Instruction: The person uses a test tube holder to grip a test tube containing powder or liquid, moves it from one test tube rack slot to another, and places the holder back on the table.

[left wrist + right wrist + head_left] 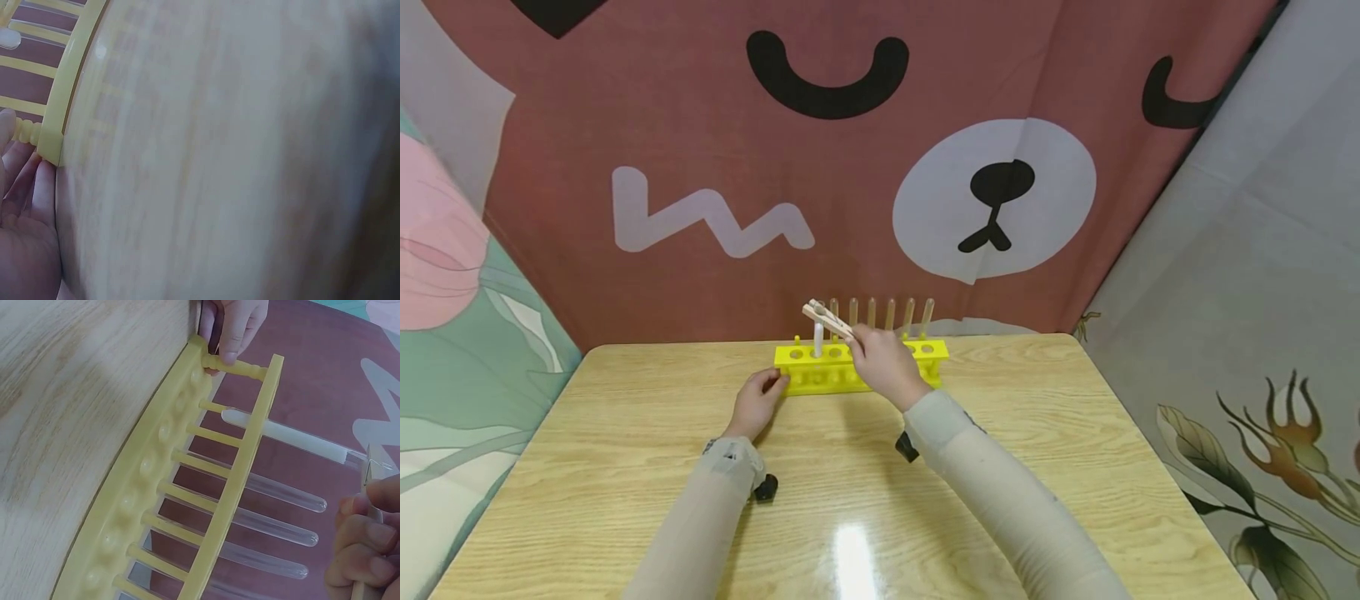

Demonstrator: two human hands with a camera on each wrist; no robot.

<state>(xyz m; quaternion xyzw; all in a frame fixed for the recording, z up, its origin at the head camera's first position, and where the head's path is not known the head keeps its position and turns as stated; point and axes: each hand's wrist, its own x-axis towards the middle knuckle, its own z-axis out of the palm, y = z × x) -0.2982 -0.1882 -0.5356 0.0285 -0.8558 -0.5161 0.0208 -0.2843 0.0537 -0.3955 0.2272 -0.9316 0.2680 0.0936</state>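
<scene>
Right now the white-filled tube point(818, 340) stands upright through the second hole from the left in the top bar of the yellow rack point(826, 363). Its rounded lower end shows below that bar but well short of the hollows in the base, so I judge the work to be partway. Whether the tube is going in or coming out, I cannot tell: if in, its seating in the base and the loosening of the clamp are left; if out, the lift clear of the bar. What the white filling is, I cannot tell either.

Round the tube's mouth end sits my wooden clamp point(829, 318), slanting down to the right into my right hand point(887, 362), whose thumb and fingers are curled tight on its handle. My left hand point(756, 404) steadies the rack at its left end, thumb and fingers pinching the end post.

On the far side of the rack, clear tubes point(891, 313) stand in a row, mouth down over the pegs and empty as far as I can see; none of these is in a hole. A bare peg point(797, 340) shows at the far left.

Beneath it all is the wood-grain table point(647, 467), with the rack near its far edge, and beyond hangs a brown cloth point(685, 100) with a bear's face.
</scene>
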